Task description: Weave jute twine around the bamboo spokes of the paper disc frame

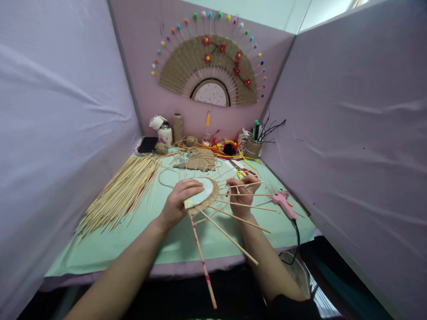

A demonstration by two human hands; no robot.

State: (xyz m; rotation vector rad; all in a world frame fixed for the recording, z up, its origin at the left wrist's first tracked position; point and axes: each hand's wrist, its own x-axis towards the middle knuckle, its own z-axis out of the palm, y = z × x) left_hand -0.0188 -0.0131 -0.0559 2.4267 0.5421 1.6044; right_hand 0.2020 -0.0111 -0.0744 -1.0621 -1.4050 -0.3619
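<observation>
My left hand (178,198) grips a half-round fan base (207,192), pale on its face, with its curved edge wrapped in twine. Thin wooden sticks (230,238) spread out from that edge like rays. One stick (202,255) with red marks points down towards me. Among the sticks on the right, my right hand (245,195) has its thumb and fingers pinched together, seemingly on a strand of twine (224,205) that loops below the base. The exact point of the pinch is partly hidden by the sticks.
A big pile of loose sticks (120,191) lies at left. At right rests a pink glue gun (283,204) with its cord over the table edge. Behind the hands are scissors (247,172), cardboard (203,160) and twine balls (191,141). A finished fan (180,62) hangs on the back wall.
</observation>
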